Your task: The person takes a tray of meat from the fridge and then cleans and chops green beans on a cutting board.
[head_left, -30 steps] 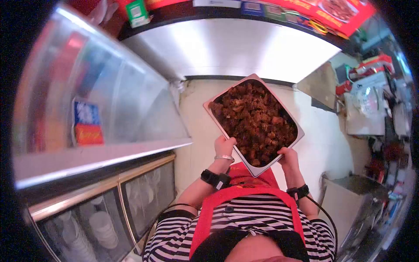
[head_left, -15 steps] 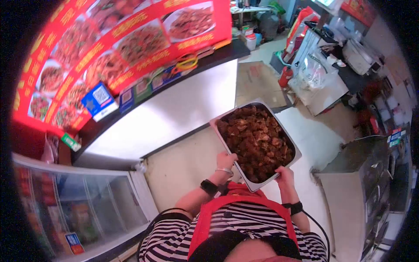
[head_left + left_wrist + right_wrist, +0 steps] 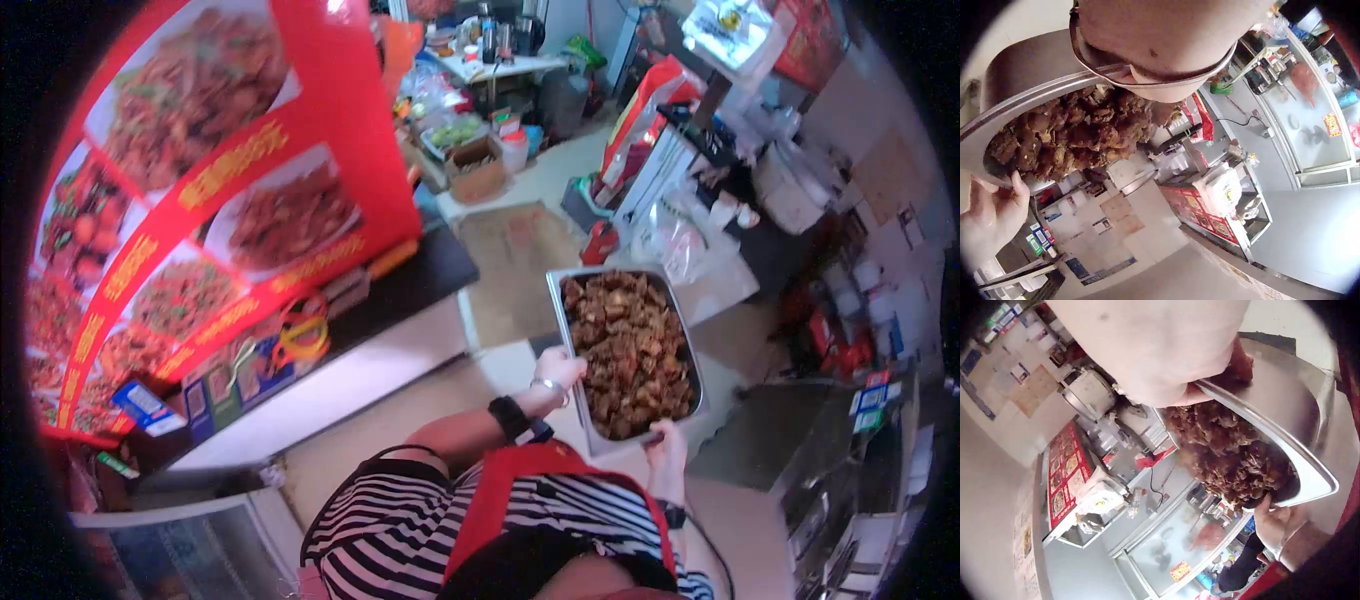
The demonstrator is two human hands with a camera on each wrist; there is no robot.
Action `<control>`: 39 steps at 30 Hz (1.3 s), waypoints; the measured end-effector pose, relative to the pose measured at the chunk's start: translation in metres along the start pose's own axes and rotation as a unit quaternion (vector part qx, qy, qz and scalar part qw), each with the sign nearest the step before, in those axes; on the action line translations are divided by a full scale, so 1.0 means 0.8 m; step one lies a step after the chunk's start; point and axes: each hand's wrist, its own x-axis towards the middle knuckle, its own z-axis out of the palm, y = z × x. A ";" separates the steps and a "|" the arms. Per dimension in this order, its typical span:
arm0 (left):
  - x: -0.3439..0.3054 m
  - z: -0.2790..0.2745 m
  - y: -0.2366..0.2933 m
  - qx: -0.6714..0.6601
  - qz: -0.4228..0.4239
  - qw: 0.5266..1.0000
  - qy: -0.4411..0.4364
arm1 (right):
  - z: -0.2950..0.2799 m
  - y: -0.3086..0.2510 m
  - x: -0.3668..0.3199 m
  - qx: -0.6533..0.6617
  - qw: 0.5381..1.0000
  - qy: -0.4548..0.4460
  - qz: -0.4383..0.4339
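Note:
A deep rectangular metal food pan (image 3: 560, 305), heaped with dark brown cooked meat chunks (image 3: 630, 355), is held in front of the body by both hands. My left hand (image 3: 562, 369), with a bracelet at the wrist, grips the rim on the pan's left side. At the near right corner my right hand (image 3: 668, 446) holds the rim, its thumb over the edge. In the right wrist view the pan's deep side wall (image 3: 1279, 381) shows below its rim, and the left hand (image 3: 1275, 525) pinches the opposite edge. Fingers under the pan are mostly hidden.
On the left stands a black-topped counter (image 3: 445, 260) with a red menu board (image 3: 350, 90) and yellow-handled scissors (image 3: 303, 338). A flat cardboard sheet (image 3: 520, 255) lies on the floor ahead. To the right are a cluttered table (image 3: 715, 290) with plastic bags and a dark-topped metal unit (image 3: 770, 430).
The person has turned to the right, carrying the pan. The counter and glass case have shifted left in view, and the back table has appeared ahead. Both hands keep their hold.

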 end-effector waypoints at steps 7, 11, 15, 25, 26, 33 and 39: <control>0.204 0.074 0.090 -0.017 -0.009 1.000 0.016 | 0.131 -0.121 0.143 -0.029 0.999 0.013 0.036; 0.320 0.089 0.098 -0.036 -0.015 0.997 0.071 | 0.212 -0.180 0.262 -0.095 0.991 -0.080 0.057; 0.360 0.058 0.179 -0.020 -0.037 0.982 0.186 | 0.322 -0.213 0.384 -0.153 0.968 -0.137 0.146; 0.510 -0.077 0.267 -0.196 -0.015 0.907 0.373 | 0.655 -0.209 0.479 -0.268 0.915 -0.265 0.145; 0.525 -0.098 0.266 -0.215 -0.028 0.908 0.359 | 0.679 -0.201 0.482 -0.280 0.911 -0.269 0.139; 0.672 -0.214 0.317 -0.293 -0.078 0.871 0.386 | 0.894 -0.171 0.552 -0.345 0.891 -0.263 0.134; 0.755 -0.351 0.387 -0.256 -0.046 0.859 0.441 | 1.097 -0.127 0.560 -0.399 0.861 -0.290 0.121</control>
